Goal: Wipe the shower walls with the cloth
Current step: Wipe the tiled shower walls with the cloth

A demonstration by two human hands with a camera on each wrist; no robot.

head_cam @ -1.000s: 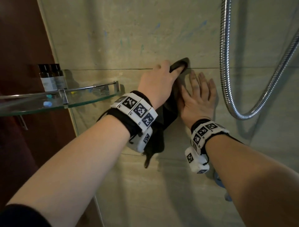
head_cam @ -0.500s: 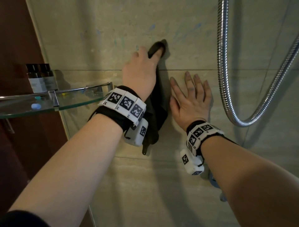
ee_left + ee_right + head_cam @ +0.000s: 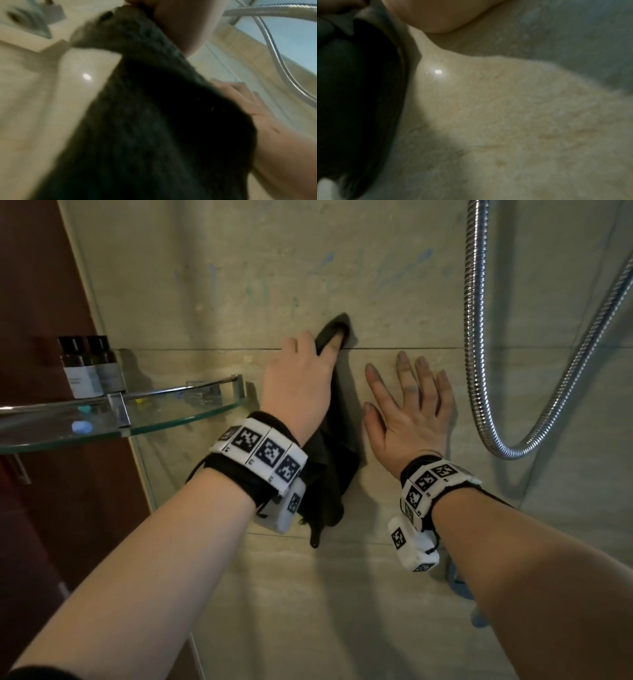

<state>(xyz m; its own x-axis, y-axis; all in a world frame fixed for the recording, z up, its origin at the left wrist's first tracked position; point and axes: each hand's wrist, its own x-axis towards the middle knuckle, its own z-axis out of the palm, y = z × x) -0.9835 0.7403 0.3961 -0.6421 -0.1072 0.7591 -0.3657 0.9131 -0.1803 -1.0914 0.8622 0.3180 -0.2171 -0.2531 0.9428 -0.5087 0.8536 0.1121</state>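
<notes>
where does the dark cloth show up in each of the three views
Head: the dark cloth hangs at centre, pressed to the beige tiled wall under the left hand.
Left wrist: it fills the middle, running from top to bottom.
Right wrist: a dark mass at the left edge, probably the cloth.
Shared landmark: the beige tiled wall; the silver shower hose shows in head and left wrist only.

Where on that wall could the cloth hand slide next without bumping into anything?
Bare tile lies above the left hand and its dark cloth, up the wall, and below both wrists. It is crowded sideways: the glass shelf with small bottles on the left, the flat right hand and shower hose on the right.
</notes>
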